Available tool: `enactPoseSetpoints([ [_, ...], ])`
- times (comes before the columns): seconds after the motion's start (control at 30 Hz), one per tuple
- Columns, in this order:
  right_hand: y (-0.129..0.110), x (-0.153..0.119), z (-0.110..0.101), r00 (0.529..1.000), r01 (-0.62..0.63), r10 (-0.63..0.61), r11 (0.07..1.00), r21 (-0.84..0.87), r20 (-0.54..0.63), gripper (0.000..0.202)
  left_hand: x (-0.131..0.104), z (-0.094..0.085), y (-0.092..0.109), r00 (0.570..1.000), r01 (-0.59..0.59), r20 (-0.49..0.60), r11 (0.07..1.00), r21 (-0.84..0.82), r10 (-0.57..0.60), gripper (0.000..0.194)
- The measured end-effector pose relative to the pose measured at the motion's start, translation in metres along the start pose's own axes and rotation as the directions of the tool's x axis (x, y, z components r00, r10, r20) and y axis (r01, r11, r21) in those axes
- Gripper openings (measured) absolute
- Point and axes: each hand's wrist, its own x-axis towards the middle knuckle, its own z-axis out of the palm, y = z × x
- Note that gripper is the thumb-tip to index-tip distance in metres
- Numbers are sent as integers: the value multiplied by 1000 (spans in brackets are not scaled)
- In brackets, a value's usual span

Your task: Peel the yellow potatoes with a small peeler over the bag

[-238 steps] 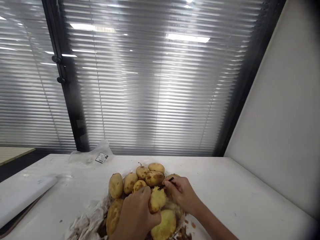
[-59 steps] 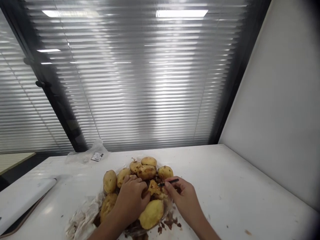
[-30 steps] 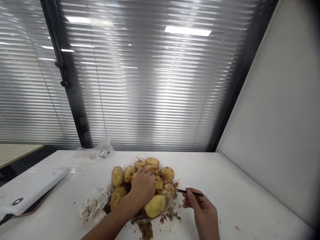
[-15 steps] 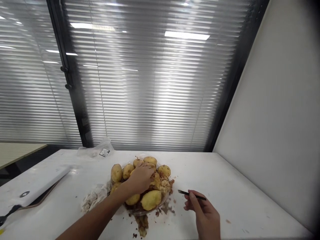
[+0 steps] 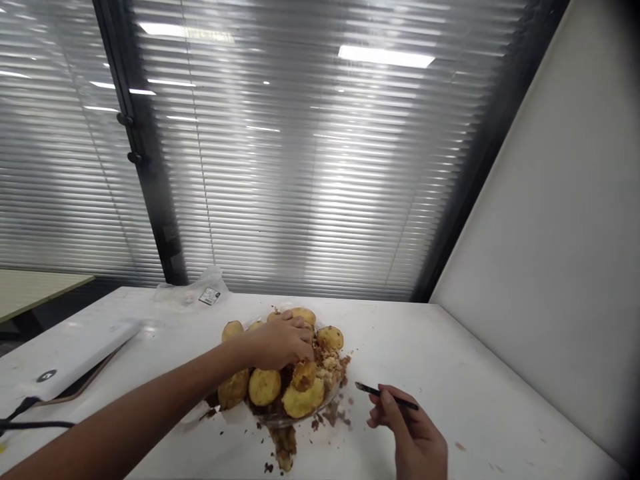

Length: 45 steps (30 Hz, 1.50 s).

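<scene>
My left hand (image 5: 283,341) reaches over a heap of yellow potatoes (image 5: 265,387), its fingers curled down on a brownish-yellow piece (image 5: 304,375) near the middle. That piece sits just above a peeled yellow potato (image 5: 303,400) at the front. Crumbly tan bits (image 5: 331,365) lie at the right side of the heap, which rests on clear plastic. At the lower right, my right hand (image 5: 407,427) pinches a thin dark tool (image 5: 387,395) between thumb and fingers, its tip pointing left toward the heap without touching it.
Brown scraps (image 5: 284,448) and stains lie on the white table (image 5: 395,340) before the heap. A clear bag with a label (image 5: 209,296) is at the back left. A long white device (image 5: 85,363) with a black cable lies left. Blinds and a wall stand behind and right.
My left hand has turned flatter, and its forearm now lies lower and farther left, covering the crumpled white material. The brownish-yellow piece sits lower, against the front potato. My right hand has barely moved.
</scene>
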Motion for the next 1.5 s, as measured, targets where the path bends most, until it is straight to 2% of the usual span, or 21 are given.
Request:
enactPoseSetpoints([
  [0.2, 1, 1, 1, 1000, 7, -6, 1000, -22, 11, 50, 10, 2, 5, 999, -37, -23, 998, -49, 36, 36],
  [0.27, -1, 2, -1, 1000, 19, -18, 999, -51, 22, 50, 6, -1, 2, 999, 9, -48, 998, -67, -12, 34],
  [0.37, -7, 5, 0, 998, 28, -21, 992, -122, 57, 50, -8, -4, 7, 978, 160, -113, 980, -120, -174, 17],
  [0.4, -9, 6, 3, 997, 33, -23, 989, -144, 69, 50, -13, -2, 13, 960, 225, -133, 963, -146, -245, 15],
  [0.47, -12, 9, 10, 996, 46, -31, 983, -178, 88, 52, -21, 5, 30, 919, 332, -162, 928, -168, -358, 28],
  [0.53, -13, 12, 18, 994, 63, -44, 979, -194, 102, 53, -22, 16, 50, 840, 488, -203, 865, -119, -503, 35],
  [0.63, -12, 13, 29, 990, 89, -66, 978, -191, 122, 52, -12, 33, 73, 781, 594, -246, 804, 9, -574, 48],
  [0.73, -8, 10, 33, 986, 120, -95, 975, -185, 138, 50, 1, 42, 82, 718, 680, -251, 731, 56, -649, 49],
  [0.9, -2, 10, 24, 988, 130, -112, 977, -169, 110, 51, 6, 42, 81, 647, 752, -272, 654, 77, -712, 35],
  [1.13, 0, 11, 16, 990, 116, -105, 986, -122, 97, 51, 4, 35, 76, 647, 760, -140, 649, 42, -749, 43],
  [1.3, -1, 8, 19, 989, 118, -109, 990, -80, 104, 49, 3, 29, 76, 651, 757, -104, 654, 8, -752, 29],
  [1.5, -4, 8, 21, 986, 119, -109, 990, -78, 125, 47, 7, 27, 74, 671, 740, -116, 671, 45, -732, 16],
])
